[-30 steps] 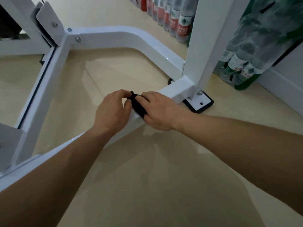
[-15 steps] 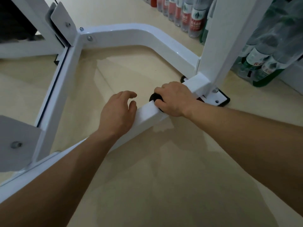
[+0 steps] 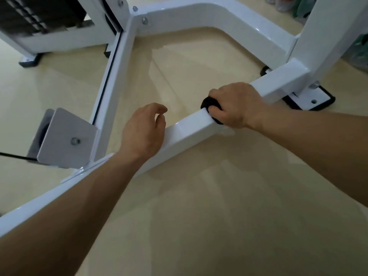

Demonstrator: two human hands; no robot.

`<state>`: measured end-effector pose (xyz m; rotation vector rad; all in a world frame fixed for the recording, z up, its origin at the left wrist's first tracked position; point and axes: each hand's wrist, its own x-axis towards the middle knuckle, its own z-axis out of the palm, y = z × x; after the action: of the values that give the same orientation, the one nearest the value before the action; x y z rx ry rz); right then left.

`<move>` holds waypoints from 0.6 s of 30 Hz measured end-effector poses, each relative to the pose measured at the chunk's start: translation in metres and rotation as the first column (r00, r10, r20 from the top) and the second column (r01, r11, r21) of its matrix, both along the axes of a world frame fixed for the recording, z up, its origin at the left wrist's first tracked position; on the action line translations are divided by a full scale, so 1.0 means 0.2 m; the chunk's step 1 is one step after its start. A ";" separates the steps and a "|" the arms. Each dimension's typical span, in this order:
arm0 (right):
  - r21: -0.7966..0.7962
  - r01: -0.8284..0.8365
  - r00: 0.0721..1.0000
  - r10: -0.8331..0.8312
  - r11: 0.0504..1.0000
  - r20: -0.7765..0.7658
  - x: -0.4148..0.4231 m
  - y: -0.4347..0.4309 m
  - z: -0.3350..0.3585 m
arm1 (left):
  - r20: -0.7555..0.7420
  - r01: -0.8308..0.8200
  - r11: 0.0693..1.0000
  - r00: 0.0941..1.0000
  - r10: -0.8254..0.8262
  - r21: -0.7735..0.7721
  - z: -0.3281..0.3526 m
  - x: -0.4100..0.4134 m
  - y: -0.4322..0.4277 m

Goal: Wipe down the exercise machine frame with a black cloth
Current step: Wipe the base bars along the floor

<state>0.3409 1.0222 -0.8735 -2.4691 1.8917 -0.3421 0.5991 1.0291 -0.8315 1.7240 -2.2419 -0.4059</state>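
Note:
A white exercise machine frame [image 3: 191, 126] lies low on the beige floor, its near bar running diagonally from lower left to the upright post on the right. My right hand [image 3: 235, 105] grips a bunched black cloth [image 3: 208, 103] and holds it wrapped over the top of that bar. Most of the cloth is hidden under my fingers. My left hand [image 3: 144, 130] hovers over the same bar a little to the left, fingers loosely curled and holding nothing.
The upright white post [image 3: 326, 36] stands at the right on a black-edged foot plate [image 3: 310, 100]. A grey bracket with a bolt [image 3: 65, 139] sits at the left junction. A dark weight stack [image 3: 35, 14] is at top left. Bottles [image 3: 360, 54] stand at the far right.
Both hands held the cloth together on the bar; my left hand has let go and stays back, while my right hand slid the cloth right along the bar. The view shifted left.

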 end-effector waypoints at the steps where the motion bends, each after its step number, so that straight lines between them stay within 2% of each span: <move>1: 0.009 -0.037 0.999 0.037 0.999 0.023 0.11 0.02 -0.01 | 0.014 0.002 1.000 1.000 -0.002 0.006 0.00 0.04 0.02; 5: -0.001 -0.151 0.988 0.151 0.988 0.032 0.45 0.08 -0.03 | 0.002 0.018 1.000 1.000 -0.018 0.017 -0.03 0.15 0.10; 11: 0.033 -0.303 0.949 0.298 0.952 0.100 0.39 0.05 -0.03 | -0.021 0.099 0.994 0.995 -0.098 0.042 -0.11 0.11 0.11; 18: 0.057 -0.266 0.960 0.259 0.962 0.106 0.31 0.06 0.00 | -0.074 0.205 0.977 0.977 -0.201 0.054 -0.13 -0.01 0.07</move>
<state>0.4022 1.0344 -0.8742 -2.5610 1.4887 -0.3732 0.5966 1.0433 -0.8568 1.4884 -2.3868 -0.5747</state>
